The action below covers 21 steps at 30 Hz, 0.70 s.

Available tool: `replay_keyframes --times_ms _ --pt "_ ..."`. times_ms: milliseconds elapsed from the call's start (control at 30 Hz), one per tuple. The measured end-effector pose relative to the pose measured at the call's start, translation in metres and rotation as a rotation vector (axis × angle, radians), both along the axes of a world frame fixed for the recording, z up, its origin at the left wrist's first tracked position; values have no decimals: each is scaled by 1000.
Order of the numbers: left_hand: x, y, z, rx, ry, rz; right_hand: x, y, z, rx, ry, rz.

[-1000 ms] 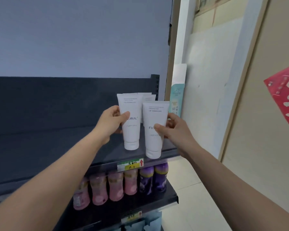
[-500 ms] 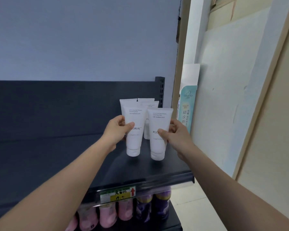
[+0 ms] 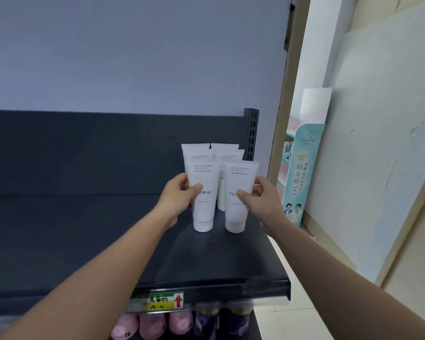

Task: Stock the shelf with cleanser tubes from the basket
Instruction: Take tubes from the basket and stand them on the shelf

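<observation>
Tubes in hand: two. Left hand (image 3: 179, 197) grips the left tube (image 3: 204, 179), thumb across its front, fingers curled behind. Right hand (image 3: 261, 201) holds the right tube (image 3: 241, 179) the same way. Both tubes are upright and cap-down, caps on or just above the shelf (image 3: 231, 263); contact cannot be confirmed. They stand side by side with a narrow gap, the right one at 3 o'clock of the left. Rear tubes (image 3: 228, 157), at least three, stand close behind at 12 o'clock, near the back panel. Basket: not in view.

Step judged: setting down the front pair; release not yet made.

Risks noted:
1. Each tube rests on a small cap and widens upward. An uneven release, or fingers dragging on the way out, could tip it.
2. A fall toward 12 o'clock would strike the rear tubes and could topple them.
3. The right tube stands near the shelf's end at 3 o'clock; a sideways nudge from the right hand could send it off.
4. Toward 6 o'clock the shelf lies open; the front edge above the label (image 3: 157, 303) may not stop a rolling tube.
</observation>
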<state>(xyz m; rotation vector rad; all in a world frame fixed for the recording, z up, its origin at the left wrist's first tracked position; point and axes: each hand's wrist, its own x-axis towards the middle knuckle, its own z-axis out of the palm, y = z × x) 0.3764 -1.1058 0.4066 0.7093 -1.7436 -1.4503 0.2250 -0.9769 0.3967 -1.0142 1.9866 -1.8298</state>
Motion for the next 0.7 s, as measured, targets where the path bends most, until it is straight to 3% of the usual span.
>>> replay_keyframes --times_ms 500,700 --pt "-7 -7 -6 -114 -49 88 -6 -18 -4 14 94 23" --pt "5 -2 -4 -258 -212 179 11 -2 -3 -16 347 -221"
